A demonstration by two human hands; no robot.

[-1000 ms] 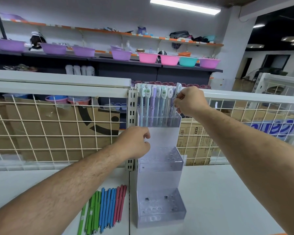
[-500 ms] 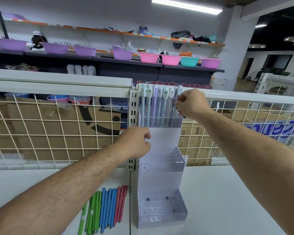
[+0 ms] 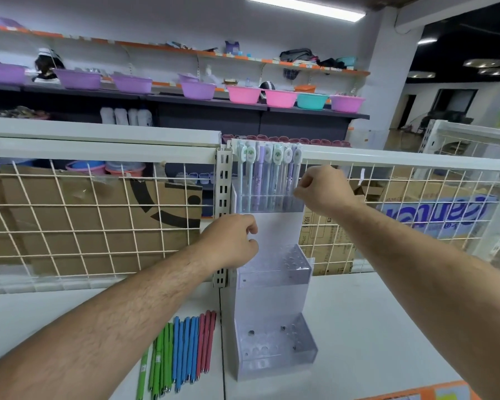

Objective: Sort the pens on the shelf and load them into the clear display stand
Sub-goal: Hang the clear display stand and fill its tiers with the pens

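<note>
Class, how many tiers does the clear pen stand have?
3. Top tier, holding pens, by the right hand; middle tier, beside the left hand gripping the stand; bottom tier, low on the shelf. None seems hidden.

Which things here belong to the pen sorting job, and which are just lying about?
Job: clear display stand, pastel pens in its top tier, loose coloured pens on the shelf.
Lying about: plastic basins, cardboard boxes.

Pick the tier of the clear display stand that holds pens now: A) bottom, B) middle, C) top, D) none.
C: the pastel pens stand upright in the top tier of the clear display stand; the middle tier and bottom tier hold no pens.
</note>
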